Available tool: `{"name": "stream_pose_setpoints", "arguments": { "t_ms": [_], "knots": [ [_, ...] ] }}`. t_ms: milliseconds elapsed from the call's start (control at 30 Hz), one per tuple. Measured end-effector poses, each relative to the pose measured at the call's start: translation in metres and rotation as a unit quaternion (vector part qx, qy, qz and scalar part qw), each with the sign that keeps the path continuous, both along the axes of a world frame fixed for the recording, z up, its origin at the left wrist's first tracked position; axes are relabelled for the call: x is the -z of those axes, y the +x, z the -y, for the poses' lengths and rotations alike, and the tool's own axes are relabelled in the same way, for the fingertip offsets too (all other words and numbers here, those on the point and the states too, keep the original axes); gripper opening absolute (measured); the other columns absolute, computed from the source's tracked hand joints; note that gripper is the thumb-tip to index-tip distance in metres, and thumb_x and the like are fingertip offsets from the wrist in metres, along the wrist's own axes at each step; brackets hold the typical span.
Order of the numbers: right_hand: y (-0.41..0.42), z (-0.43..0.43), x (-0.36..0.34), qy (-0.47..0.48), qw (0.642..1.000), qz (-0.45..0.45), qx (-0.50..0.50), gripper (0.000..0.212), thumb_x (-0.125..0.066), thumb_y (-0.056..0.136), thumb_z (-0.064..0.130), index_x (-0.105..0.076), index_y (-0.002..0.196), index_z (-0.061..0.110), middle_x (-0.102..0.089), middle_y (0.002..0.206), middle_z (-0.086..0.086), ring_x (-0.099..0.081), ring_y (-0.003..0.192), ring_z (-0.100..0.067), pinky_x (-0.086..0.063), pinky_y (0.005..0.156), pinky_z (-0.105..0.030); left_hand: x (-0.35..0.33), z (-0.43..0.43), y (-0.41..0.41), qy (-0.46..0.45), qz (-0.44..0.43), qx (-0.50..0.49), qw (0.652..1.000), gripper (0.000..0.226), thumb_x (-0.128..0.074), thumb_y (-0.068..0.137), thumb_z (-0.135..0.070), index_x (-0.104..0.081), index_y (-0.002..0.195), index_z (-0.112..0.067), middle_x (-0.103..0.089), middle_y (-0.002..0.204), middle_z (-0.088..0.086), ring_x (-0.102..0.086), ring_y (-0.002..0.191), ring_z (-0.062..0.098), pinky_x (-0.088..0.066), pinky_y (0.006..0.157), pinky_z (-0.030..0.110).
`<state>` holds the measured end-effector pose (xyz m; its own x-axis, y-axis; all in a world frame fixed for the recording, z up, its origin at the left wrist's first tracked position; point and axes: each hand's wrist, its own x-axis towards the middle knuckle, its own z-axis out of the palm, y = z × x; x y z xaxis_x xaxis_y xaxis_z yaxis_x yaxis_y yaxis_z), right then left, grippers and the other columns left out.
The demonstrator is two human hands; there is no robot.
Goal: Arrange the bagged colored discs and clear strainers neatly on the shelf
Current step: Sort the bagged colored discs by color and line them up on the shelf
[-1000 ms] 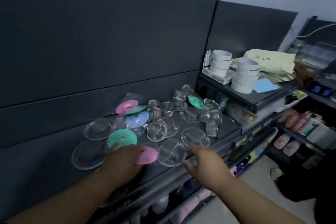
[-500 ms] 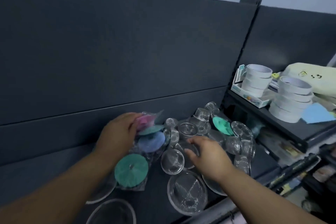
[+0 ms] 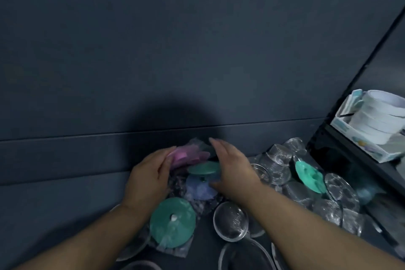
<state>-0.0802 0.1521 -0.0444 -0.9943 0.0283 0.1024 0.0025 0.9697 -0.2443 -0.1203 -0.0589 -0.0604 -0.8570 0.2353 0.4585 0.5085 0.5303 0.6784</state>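
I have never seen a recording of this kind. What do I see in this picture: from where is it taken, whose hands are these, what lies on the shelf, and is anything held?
There is no machine here. A person works with two bare hands, and the only camera sits on the person's head, looking forward and down, so both arms enter from below. On the dark shelf lie discs in clear bags: a pink disc, a blue disc and a green disc. Beside them are many clear strainers. White rolls stand in a box at the right. The left hand touches the pink disc; whether it pinches it is too blurred to tell. The right hand, fingers straight, lies against the discs from the other side.
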Motion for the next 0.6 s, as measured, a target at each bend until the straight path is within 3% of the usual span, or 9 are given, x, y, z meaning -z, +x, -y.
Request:
{"name": "stream_pose_setpoints", "arguments": {
  "t_ms": [67, 133, 233, 333, 433, 600],
  "knots": [
    [-0.016, 0.003, 0.006, 0.026, 0.999, 0.017, -0.01, 0.101, -0.073, 0.069, 0.028, -0.016, 0.152, 0.021, -0.04, 0.145, -0.002, -0.04, 0.133, -0.021, -0.031, 0.112, -0.037, 0.0, 0.006, 0.006, 0.012, 0.013, -0.024, 1.0, 0.032, -0.046, 0.094, -0.026, -0.069, 0.114, -0.017, -0.062, 0.109, -0.015, -0.054, 0.099, -0.005, -0.03, 0.088, -0.005],
    [-0.028, 0.004, 0.01, 0.062, 0.998, 0.019, -0.01, 0.082, -0.066, 0.075, 0.026, -0.028, 0.148, 0.024, -0.052, 0.129, -0.002, -0.052, 0.117, -0.025, -0.037, 0.104, -0.033, -0.005, 0.011, 0.013, 0.025, 0.045, -0.058, 0.997, 0.027, -0.049, 0.096, -0.021, -0.068, 0.115, -0.016, -0.059, 0.107, -0.017, -0.049, 0.096, -0.01, -0.028, 0.082, -0.007],
    [-0.038, 0.003, 0.014, 0.037, 0.999, -0.015, -0.015, 0.04, -0.056, 0.081, 0.021, -0.06, 0.119, 0.031, -0.058, 0.11, -0.001, -0.062, 0.098, -0.03, -0.049, 0.086, -0.036, -0.007, 0.018, 0.024, 0.045, 0.095, -0.128, 0.986, 0.026, -0.053, 0.096, -0.019, -0.067, 0.118, -0.018, -0.066, 0.107, -0.011, -0.058, 0.096, 0.003, -0.034, 0.076, 0.003],
    [-0.038, 0.005, 0.01, -0.03, 0.996, -0.069, -0.045, 0.026, -0.05, 0.084, 0.025, -0.072, 0.098, 0.023, -0.063, 0.096, -0.007, -0.064, 0.08, -0.034, -0.053, 0.072, -0.041, -0.013, 0.023, 0.037, 0.089, 0.117, -0.173, 0.974, 0.024, -0.052, 0.096, -0.021, -0.068, 0.114, -0.023, -0.066, 0.099, -0.015, -0.059, 0.091, 0.005, -0.032, 0.067, -0.003],
    [-0.029, 0.009, -0.002, -0.071, 0.983, -0.152, -0.08, 0.014, -0.06, 0.085, 0.022, -0.073, 0.089, 0.017, -0.066, 0.087, -0.007, -0.064, 0.068, -0.032, -0.054, 0.064, -0.039, -0.023, 0.027, 0.052, 0.135, 0.116, -0.214, 0.96, 0.025, -0.049, 0.098, -0.023, -0.066, 0.115, -0.027, -0.066, 0.094, -0.015, -0.059, 0.09, 0.007, -0.036, 0.067, -0.002],
    [-0.002, 0.021, -0.025, -0.161, 0.961, -0.207, -0.084, 0.007, -0.065, 0.088, 0.022, -0.072, 0.091, 0.02, -0.066, 0.093, 0.003, -0.063, 0.075, -0.018, -0.05, 0.068, -0.029, -0.036, 0.035, 0.08, 0.229, 0.126, -0.273, 0.926, 0.026, -0.046, 0.099, -0.021, -0.063, 0.119, -0.022, -0.067, 0.105, -0.006, -0.06, 0.1, 0.013, -0.041, 0.084, 0.023]
  ]
}}
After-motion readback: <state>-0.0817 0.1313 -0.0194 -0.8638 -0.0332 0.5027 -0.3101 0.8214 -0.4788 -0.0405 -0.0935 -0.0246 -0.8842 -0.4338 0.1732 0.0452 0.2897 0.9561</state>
